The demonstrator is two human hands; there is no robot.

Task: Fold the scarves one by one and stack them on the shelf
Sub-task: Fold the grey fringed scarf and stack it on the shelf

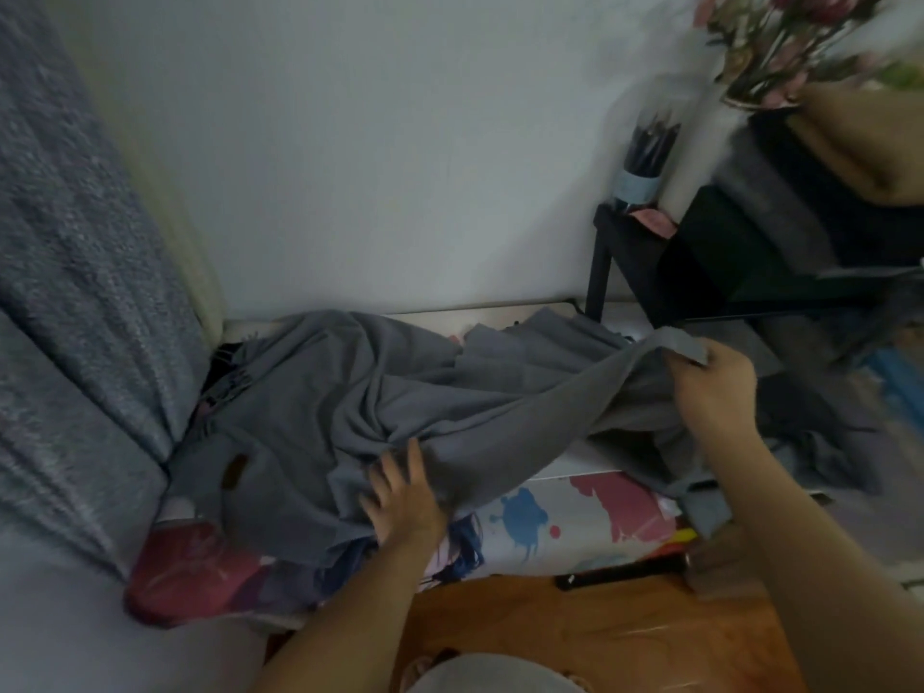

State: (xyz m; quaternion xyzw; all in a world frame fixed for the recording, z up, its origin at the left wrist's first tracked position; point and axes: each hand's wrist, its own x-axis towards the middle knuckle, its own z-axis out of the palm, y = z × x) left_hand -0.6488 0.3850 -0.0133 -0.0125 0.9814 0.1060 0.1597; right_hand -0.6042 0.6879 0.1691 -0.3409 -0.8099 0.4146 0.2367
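Pinching a corner of the grey scarf (380,387) in my right hand (712,387), lifted clear of the paint-splattered surface (575,512). My left hand (405,497) lies fingers spread, pressing the scarf's rumpled middle. The rest sprawls beside the blue sofa (75,292).

Bare forearms, no sleeves visible
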